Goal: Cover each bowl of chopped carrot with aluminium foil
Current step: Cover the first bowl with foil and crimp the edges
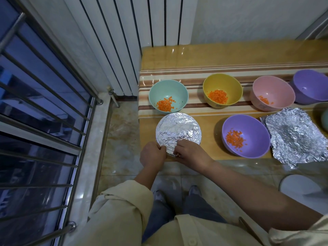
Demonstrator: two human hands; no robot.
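Note:
A foil-covered bowl [178, 130] stands at the near left corner of the table. My left hand [153, 155] and my right hand [190, 153] both pinch the foil at its near rim. Open bowls with chopped carrot stand around it: a teal bowl [168, 92], a yellow bowl [222, 86], a pink bowl [273, 89] and a purple bowl [246, 128]. A loose crumpled foil sheet [298, 137] lies to the right of the purple bowl.
A second purple bowl [312, 86] stands at the far right, its contents not visible. The table [195, 55] has a striped cloth. A white radiator [124, 41] and a barred window [35, 103] are on the left. A white round object [300, 187] sits on the floor.

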